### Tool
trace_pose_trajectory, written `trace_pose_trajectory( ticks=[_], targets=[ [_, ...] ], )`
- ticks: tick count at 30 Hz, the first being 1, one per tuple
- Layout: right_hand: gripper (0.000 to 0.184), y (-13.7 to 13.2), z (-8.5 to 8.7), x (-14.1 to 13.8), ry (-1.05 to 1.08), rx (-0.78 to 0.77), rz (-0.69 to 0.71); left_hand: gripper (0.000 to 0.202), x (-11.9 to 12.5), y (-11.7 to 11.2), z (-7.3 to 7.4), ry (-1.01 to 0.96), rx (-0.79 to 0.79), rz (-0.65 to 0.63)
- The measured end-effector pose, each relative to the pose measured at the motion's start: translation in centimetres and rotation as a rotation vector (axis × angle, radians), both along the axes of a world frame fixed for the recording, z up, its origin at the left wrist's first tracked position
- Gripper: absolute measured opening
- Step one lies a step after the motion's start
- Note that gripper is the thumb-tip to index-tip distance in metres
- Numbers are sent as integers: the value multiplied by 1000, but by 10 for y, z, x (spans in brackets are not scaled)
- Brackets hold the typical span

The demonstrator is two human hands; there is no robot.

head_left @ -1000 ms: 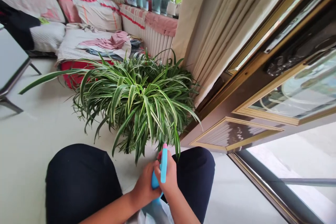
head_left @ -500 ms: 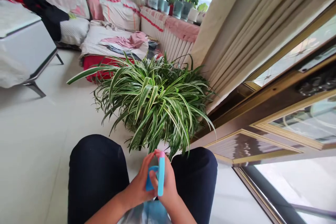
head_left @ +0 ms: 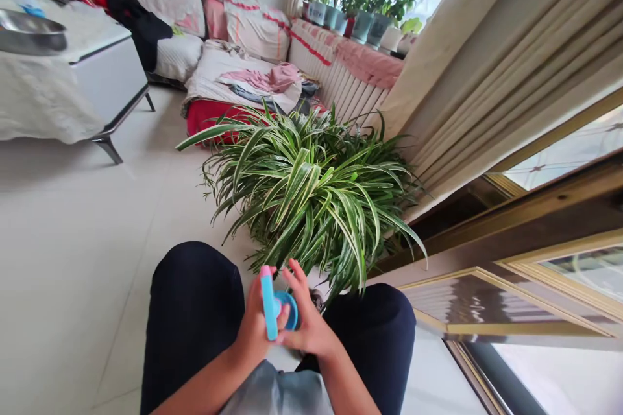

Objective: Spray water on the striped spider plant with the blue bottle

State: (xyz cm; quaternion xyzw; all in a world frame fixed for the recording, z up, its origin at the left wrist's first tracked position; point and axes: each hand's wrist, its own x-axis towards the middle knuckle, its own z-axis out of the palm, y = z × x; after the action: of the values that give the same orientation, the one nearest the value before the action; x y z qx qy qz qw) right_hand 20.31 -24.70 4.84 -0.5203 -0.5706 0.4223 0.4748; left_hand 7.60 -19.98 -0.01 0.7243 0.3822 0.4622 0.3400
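Landmark = striped-leaf plant (head_left: 316, 194): big, bushy, on the floor (head_left: 73, 240); pot hidden under the leaves. Spray bottle (head_left: 269, 305), blue, is on the person's side of the plant, just short of its lower leaves, held up off the floor between the knees. Pink nozzle (head_left: 265, 270) faces the plant.

Left hand (head_left: 253, 321): wrapped around the bottle's head, gripping it. Right hand (head_left: 309, 324): fingers spread and extended, just beside the bottle's round blue part on the plant's near side, thumb toward its lower edge. Can't tell if the thumb makes contact. Fingertips sit close to the lowest leaves; can't confirm touch.

Dark-trousered left knee (head_left: 195, 292) and right knee (head_left: 377, 324) are near side of the plant, one per side.

Left of the plant, well apart: low table (head_left: 109, 78) with metal bowl (head_left: 36, 44) on it. Beyond the plant, to the left: sofa (head_left: 204, 115), pink cloth (head_left: 280, 76) lying on the seat. Beyond it, to the right: row of potted plants (head_left: 363, 27) at the window. Right of the plant: beige curtain (head_left: 477, 65), then brown-and-gold door (head_left: 467, 298).
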Motion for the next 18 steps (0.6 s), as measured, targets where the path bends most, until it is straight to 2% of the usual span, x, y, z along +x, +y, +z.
trace_pose_trajectory(
  ticks=[2,3,5,7,9,11,15,18],
  targets=[
    [90,3,-27,-4,566,-218,-168,69,-10,8,11,4,91,-10],
    [83,3,-42,-9,648,-292,-173,69,-14,12,16,9,135,-35],
    [83,2,-67,-25,728,-395,-116,66,-18,17,27,9,176,-55],
    [84,1,-83,-38,986,-550,-21,62,-17,18,32,7,160,-32],
    [83,-1,-92,-43,1168,-621,40,58,-11,18,32,27,139,-8],
    [79,-4,-96,-41,1261,-642,51,54,-5,17,27,71,143,20],
    [77,-9,-99,-34,1319,-693,48,45,1,20,18,137,183,154],
    [77,-10,-101,-37,1377,-714,43,30,-1,25,19,142,172,200]
  ],
)
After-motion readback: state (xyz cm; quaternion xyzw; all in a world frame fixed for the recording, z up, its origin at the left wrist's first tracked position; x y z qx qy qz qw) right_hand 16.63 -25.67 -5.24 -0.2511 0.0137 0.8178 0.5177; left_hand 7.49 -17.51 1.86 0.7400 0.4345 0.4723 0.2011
